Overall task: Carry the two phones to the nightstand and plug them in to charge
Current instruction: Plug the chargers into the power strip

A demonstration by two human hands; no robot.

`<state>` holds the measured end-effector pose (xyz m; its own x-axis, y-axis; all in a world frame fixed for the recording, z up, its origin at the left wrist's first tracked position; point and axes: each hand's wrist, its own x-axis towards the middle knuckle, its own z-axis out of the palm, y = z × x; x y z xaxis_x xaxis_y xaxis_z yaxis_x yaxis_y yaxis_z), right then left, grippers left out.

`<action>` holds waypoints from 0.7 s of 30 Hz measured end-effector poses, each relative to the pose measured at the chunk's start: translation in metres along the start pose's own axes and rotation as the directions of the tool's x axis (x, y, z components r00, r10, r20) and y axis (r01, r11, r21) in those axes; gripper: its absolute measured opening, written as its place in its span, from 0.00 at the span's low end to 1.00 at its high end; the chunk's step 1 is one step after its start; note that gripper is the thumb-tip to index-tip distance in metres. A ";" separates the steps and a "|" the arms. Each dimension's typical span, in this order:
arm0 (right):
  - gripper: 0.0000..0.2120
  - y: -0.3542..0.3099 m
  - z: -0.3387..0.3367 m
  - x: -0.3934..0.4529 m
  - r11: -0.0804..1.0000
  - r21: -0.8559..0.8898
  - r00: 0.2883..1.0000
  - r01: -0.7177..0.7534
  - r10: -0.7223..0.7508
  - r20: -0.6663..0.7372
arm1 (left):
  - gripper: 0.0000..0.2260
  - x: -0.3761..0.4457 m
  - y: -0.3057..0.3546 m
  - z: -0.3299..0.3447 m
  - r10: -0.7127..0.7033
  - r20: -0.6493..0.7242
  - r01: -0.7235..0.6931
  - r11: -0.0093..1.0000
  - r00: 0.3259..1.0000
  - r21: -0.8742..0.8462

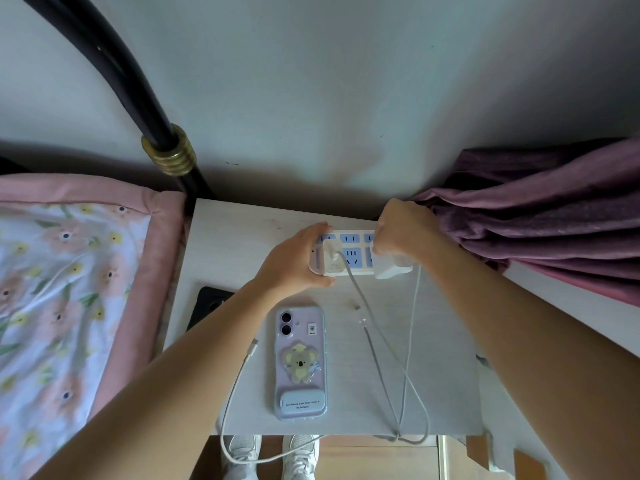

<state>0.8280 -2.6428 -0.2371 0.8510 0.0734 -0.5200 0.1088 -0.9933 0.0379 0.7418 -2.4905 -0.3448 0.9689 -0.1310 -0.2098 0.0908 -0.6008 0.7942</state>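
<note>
- Lilac phone in clear case w/ yellow-and-grey koala grip (300, 362): lies face-down, flat, lengthwise at middle of the pale wood-grain nightstand top (242, 244), cameras toward the wall. No cable in it.
- Black phone (207, 303): flat at nightstand's left edge, mostly hidden under a forearm.
- White power strip w/ blue sockets (349, 252): at back of nightstand, one white charger plugged in.
- White charging cables (381, 344): loose ends lie near lilac phone; loops hang off front edge.

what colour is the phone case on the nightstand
Pale purple phone case with a yellow-green koala sticker, seen in the head view.
</note>
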 end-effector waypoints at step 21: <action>0.15 -0.006 0.018 -0.010 0.998 -0.066 0.998 -0.005 0.001 -0.067 | 0.35 -0.017 -0.005 -0.010 -0.073 0.015 0.073 0.997 0.997 -0.004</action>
<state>0.8097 -2.6390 -0.2477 0.8837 0.0783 -0.4614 0.1381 -0.9856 0.0972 0.7277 -2.4775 -0.3394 0.9561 -0.0986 -0.2760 0.1624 -0.6056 0.7790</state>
